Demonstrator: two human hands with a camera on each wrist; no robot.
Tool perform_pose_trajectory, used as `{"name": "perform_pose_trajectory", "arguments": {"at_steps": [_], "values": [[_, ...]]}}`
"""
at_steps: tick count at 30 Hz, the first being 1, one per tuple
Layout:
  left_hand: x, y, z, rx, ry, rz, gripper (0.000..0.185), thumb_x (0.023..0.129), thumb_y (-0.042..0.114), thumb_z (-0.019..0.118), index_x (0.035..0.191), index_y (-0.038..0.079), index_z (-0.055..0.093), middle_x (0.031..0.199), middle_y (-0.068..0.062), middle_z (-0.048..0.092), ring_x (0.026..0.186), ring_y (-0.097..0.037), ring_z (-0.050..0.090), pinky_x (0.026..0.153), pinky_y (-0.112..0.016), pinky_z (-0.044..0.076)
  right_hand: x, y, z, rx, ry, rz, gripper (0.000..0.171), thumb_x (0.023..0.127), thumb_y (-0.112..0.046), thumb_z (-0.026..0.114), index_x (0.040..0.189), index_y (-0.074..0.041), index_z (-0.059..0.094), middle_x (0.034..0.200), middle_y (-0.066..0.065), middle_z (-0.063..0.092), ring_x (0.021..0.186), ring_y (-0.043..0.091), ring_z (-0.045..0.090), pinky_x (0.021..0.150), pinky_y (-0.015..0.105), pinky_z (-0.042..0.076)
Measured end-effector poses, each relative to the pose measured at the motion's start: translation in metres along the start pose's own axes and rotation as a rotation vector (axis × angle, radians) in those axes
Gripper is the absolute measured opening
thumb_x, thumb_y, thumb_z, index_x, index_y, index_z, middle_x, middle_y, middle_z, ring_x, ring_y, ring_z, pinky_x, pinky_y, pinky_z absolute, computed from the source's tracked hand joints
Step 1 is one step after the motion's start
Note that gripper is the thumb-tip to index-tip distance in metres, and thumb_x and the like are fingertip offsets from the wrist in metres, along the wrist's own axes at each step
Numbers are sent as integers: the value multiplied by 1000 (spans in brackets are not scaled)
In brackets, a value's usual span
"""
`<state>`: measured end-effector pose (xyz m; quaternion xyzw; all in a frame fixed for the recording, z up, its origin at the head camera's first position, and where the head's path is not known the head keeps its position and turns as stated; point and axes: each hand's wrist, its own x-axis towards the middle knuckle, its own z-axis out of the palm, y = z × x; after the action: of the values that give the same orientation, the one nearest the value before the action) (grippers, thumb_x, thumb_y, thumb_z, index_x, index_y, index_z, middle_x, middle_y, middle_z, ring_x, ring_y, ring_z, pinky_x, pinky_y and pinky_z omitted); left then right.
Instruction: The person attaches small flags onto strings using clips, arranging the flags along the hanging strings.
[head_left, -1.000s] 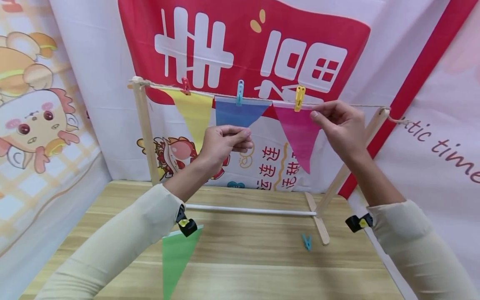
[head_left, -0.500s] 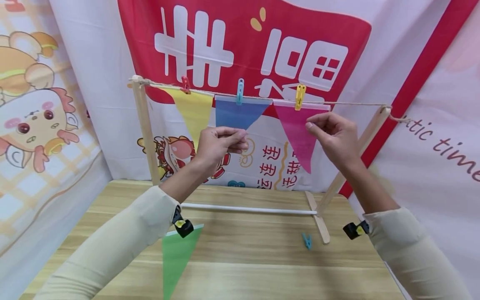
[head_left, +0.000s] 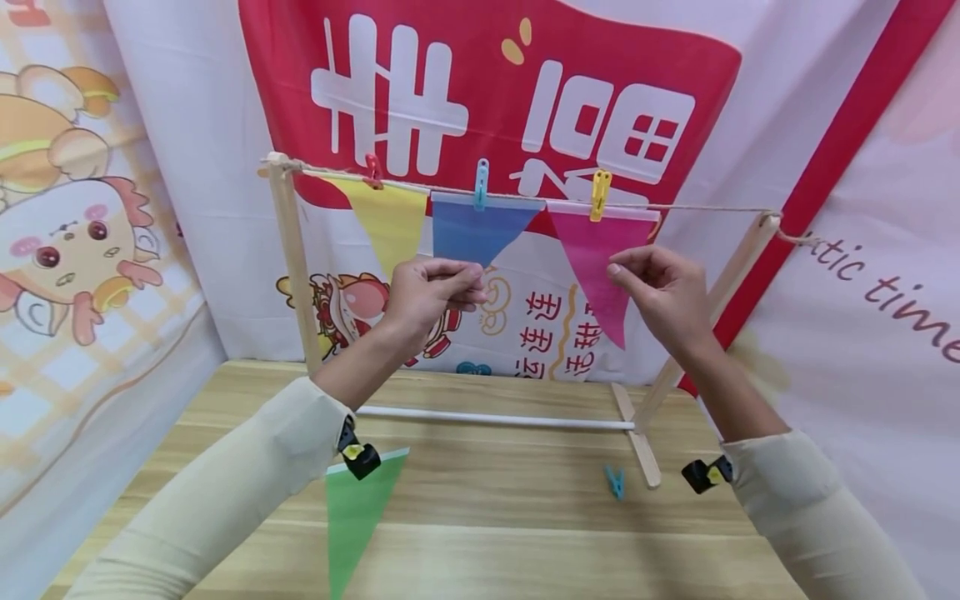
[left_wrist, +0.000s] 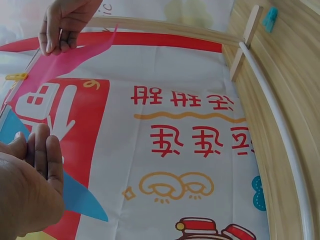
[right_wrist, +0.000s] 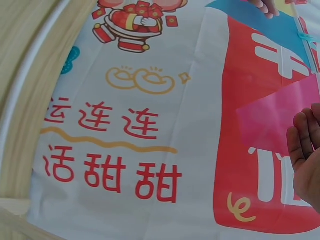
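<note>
A twine line holds three pennants: a yellow one (head_left: 393, 218) under a red clothespin (head_left: 373, 172), a blue one (head_left: 480, 233) under a light-blue clothespin (head_left: 482, 185), and a pink one (head_left: 603, 250) under a yellow clothespin (head_left: 600, 196). My right hand (head_left: 663, 292) overlaps the pink pennant's right side in the head view, its fingers relaxed around nothing. In front of the blue pennant's lower part is my left hand (head_left: 435, 296), thumb near the fingers and nothing between them. The left wrist view shows that hand's fingers (left_wrist: 41, 152) fairly straight.
Two wooden posts, left (head_left: 295, 258) and right (head_left: 738, 267), carry the twine, with a white rod (head_left: 495, 417) low between them. On the wooden table (head_left: 525, 550) lie a green pennant (head_left: 360, 517) and a blue clothespin (head_left: 615, 482). A printed cloth (head_left: 487, 75) hangs behind.
My right hand has come away from the pink pennant's top right corner, moving down and slightly left. My left hand has drifted a little left and down.
</note>
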<state>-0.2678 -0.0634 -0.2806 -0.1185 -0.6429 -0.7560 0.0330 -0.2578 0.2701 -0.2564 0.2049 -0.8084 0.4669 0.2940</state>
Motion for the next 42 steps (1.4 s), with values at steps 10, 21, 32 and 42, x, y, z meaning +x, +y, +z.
{"name": "perform_pose_trajectory", "arguments": {"at_steps": [10, 21, 32, 42], "values": [[-2, -13, -9, 22, 15, -38, 32, 108, 18, 78, 132, -3, 80, 118, -24, 85, 88, -13, 87, 90, -37, 71, -16, 11, 1, -6, -37, 17, 22, 104, -18, 83, 122, -5, 82, 101, -9, 78, 83, 16, 69, 72, 15, 59], [-5, -23, -16, -16, 22, -63, 27, 109, 18, 77, 127, -2, 81, 102, -8, 87, 86, -12, 86, 92, -38, 72, -28, 27, 4, -3, -65, 39, 16, 105, -13, 82, 119, -4, 83, 93, -9, 75, 76, 13, 60, 62, 18, 51], [-8, -33, -24, -21, 23, -89, 34, 109, 16, 76, 135, -6, 77, 96, 0, 87, 85, -11, 86, 85, -32, 72, -44, 46, 6, 4, -69, 65, 12, 105, -9, 81, 115, -2, 83, 89, -5, 73, 70, 11, 56, 55, 20, 46], [-14, -53, -31, -55, 31, -127, 32, 108, 15, 78, 134, -5, 77, 95, 0, 87, 85, -11, 86, 91, -39, 72, -56, 57, 7, 35, -97, 146, 16, 106, -14, 81, 115, -1, 82, 91, -8, 75, 80, 7, 69, 65, 16, 55]]}}
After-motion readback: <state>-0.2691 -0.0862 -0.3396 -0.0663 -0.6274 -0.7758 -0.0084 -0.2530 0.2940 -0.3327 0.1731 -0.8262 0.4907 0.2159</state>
